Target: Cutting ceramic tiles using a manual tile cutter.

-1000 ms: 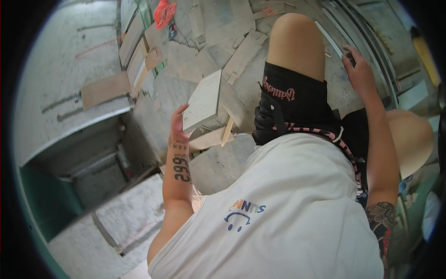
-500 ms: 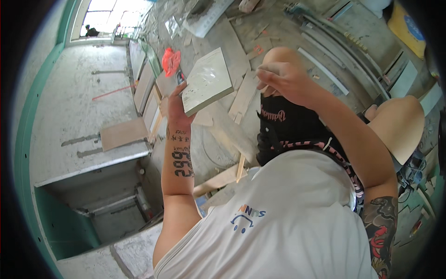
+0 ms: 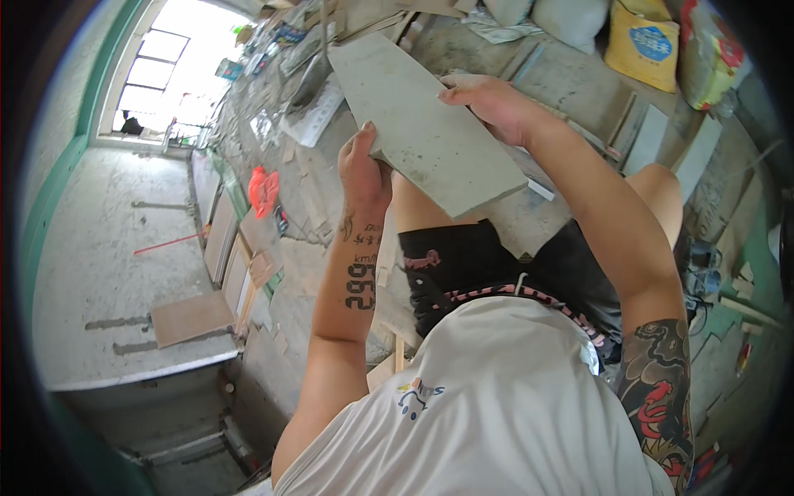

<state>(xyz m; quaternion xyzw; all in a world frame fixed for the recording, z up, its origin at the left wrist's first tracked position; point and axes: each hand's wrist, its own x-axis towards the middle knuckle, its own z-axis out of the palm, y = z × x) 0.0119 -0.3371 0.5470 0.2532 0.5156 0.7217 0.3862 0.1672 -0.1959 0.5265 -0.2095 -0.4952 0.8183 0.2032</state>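
Note:
A long, pale grey board, probably tile, with a speckled, dusty face, is held up above my lap, tilted from upper left to lower right. My left hand grips its left long edge, thumb along the edge and the other fingers mostly hidden. My right hand is closed on the opposite long edge, farther up, with its thumb on the face. Under it are my bare legs and black shorts.
A red plastic bag lies left of me near leaning boards. Sacks stand at the upper right. Scraps cover the floor around me. A recessed opening is at lower left, a window at upper left.
My right hand has moved from beside my leg up onto the board. The board has risen and turned, showing a longer face. My view has shifted toward the window and sacks.

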